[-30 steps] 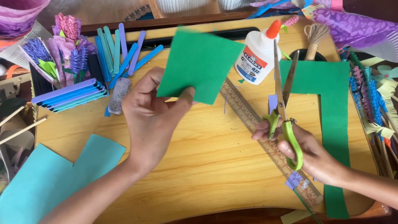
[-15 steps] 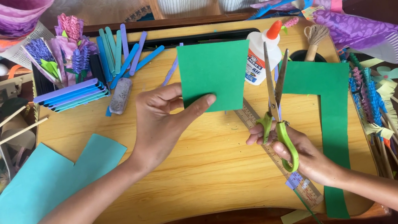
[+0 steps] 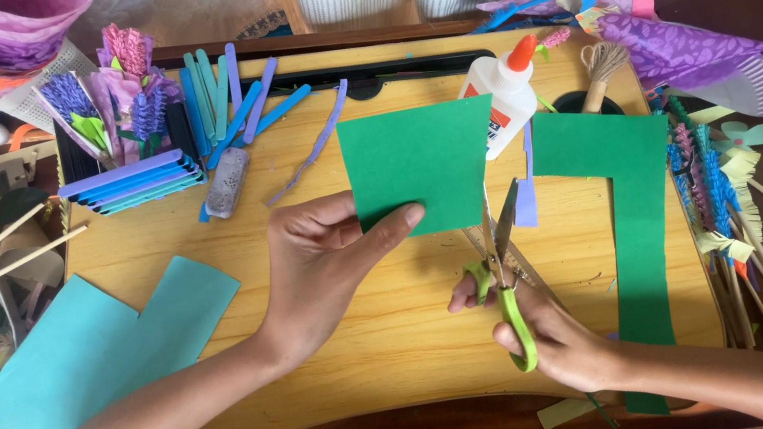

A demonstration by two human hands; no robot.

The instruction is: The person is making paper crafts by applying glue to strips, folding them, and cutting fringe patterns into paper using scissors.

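Black holder (image 3: 76,157) at far left of the tabletop (image 3: 397,339) holds purple paper flowers (image 3: 133,85), a stack of blue-violet strips (image 3: 130,184) just in front. My left hand (image 3: 325,270) pinches the green paper square (image 3: 420,169) at its lower left edge, thumb on top, fingers (image 3: 323,214) curled behind, sheet lifted mid-tabletop. My right hand (image 3: 553,344) grips green-handled scissors (image 3: 503,272), fingers through the loops, blades parted at the square's lower right corner.
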